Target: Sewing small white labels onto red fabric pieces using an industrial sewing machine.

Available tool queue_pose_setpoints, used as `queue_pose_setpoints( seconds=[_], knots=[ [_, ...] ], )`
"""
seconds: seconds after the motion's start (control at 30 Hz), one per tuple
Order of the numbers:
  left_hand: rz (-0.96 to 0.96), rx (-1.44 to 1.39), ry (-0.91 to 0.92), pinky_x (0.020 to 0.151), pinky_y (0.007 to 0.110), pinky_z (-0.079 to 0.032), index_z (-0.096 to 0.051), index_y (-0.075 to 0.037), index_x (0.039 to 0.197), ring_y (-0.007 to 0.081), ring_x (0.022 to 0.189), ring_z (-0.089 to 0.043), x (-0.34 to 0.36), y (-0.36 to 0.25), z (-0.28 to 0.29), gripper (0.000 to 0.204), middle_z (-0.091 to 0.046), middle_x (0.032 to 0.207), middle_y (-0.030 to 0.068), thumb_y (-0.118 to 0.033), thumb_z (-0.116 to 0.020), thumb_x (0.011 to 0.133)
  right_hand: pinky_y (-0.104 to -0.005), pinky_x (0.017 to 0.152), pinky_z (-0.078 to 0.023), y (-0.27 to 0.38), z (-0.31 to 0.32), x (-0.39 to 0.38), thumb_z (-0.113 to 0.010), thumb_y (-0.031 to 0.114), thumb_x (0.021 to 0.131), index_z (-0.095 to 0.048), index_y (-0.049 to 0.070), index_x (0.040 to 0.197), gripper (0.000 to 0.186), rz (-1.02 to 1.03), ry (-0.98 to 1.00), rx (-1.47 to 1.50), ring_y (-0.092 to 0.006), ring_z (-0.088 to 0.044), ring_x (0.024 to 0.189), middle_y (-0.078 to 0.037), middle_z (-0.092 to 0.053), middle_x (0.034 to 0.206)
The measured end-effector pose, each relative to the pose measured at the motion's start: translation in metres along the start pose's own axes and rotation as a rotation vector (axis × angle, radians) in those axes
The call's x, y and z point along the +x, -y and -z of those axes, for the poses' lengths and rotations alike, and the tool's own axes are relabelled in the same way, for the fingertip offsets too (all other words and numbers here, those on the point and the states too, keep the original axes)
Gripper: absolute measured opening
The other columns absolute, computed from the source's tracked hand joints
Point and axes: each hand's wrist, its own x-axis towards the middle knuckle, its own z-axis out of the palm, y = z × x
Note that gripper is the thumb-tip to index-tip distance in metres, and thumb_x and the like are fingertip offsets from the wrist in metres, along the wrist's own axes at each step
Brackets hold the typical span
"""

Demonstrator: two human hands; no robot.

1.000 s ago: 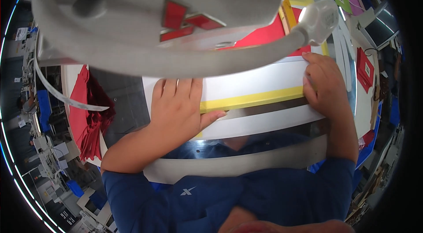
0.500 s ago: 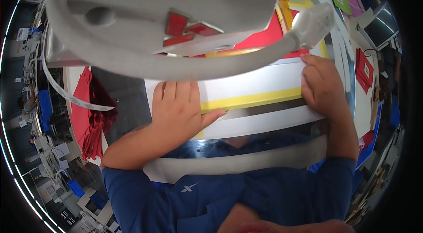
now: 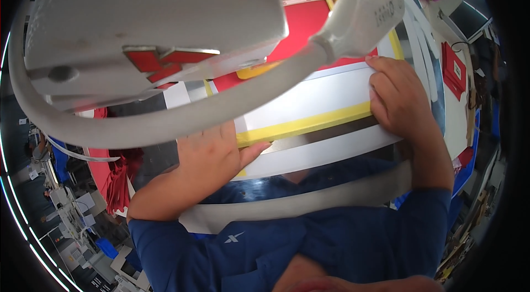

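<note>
A white board (image 3: 309, 98) edged with yellow tape lies in front of me, with red fabric (image 3: 302, 29) along its far side. My left hand (image 3: 207, 151) rests flat on the board's left part, thumb stretched along the yellow tape; the cable partly covers its fingers. At the right end, my right hand (image 3: 398, 93) has its fingers curled round the board's edge, the index fingertip by the red fabric's corner. A pale grey machine head (image 3: 149, 21) with a red emblem hangs over the far left and hides part of the work.
A thick grey cable (image 3: 221, 112) with a whitish end piece (image 3: 364, 18) arches across the view. Crumpled red fabric (image 3: 117, 181) lies at the left. Folded red pieces (image 3: 454, 71) and a dark screen (image 3: 473, 14) are on the right. A curved pale strip (image 3: 298, 201) runs before my body.
The machine head and cable appear farther left and the cable lower, uncovering more red fabric. The board and my hands appear slightly left; both hands keep their hold on it.
</note>
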Motion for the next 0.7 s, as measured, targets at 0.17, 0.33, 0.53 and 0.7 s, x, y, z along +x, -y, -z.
queue_pose_setpoints(
  seconds=[0.17, 0.33, 0.53, 0.7],
  knots=[
    [0.042, 0.022, -0.005, 0.096, 0.049, -0.047, -0.059, 0.011, 0.137, 0.0398, 0.11, -0.061, 0.0, -0.002, -0.004, 0.099, -0.061, 0.12, 0.0251, -0.067, -0.079, 0.079, -0.0505, 0.106, -0.052, -0.002, -0.001, -0.002, -0.07, 0.006, 0.085, -0.066, -0.001, 0.101, 0.018, -0.004, -0.004, -0.01, -0.0393, -0.068, 0.118, -0.022, -0.07, 0.126],
    [0.057, 0.055, -0.026, 0.095, 0.048, -0.047, -0.064, 0.01, 0.131, 0.0376, 0.113, -0.063, 0.001, -0.004, -0.003, 0.096, -0.065, 0.115, 0.0214, -0.073, -0.073, 0.084, -0.0497, 0.108, -0.051, -0.004, -0.002, -0.006, -0.071, 0.008, 0.086, -0.067, 0.0, 0.103, 0.019, 0.004, -0.018, -0.04, -0.0384, -0.068, 0.119, -0.022, -0.071, 0.126],
    [-0.03, -0.004, -0.042, 0.106, 0.053, -0.046, -0.059, 0.005, 0.144, 0.0456, 0.128, -0.06, -0.004, 0.002, -0.006, 0.096, -0.062, 0.136, 0.0294, -0.072, -0.073, 0.087, -0.0462, 0.102, -0.052, -0.007, -0.005, -0.006, -0.073, 0.009, 0.081, -0.067, 0.003, 0.098, 0.019, 0.094, -0.047, -0.047, -0.0353, -0.069, 0.113, -0.02, -0.073, 0.12],
    [-0.109, -0.116, 0.03, 0.107, 0.056, -0.047, -0.056, 0.005, 0.149, 0.0491, 0.131, -0.058, -0.003, 0.007, -0.011, 0.097, -0.057, 0.146, 0.0338, -0.07, -0.073, 0.089, -0.0446, 0.088, -0.057, -0.011, 0.001, -0.011, -0.075, 0.007, 0.075, -0.066, 0.004, 0.083, 0.012, -0.061, -0.278, -0.054, -0.0321, -0.071, 0.097, -0.017, -0.077, 0.11]
  ],
)
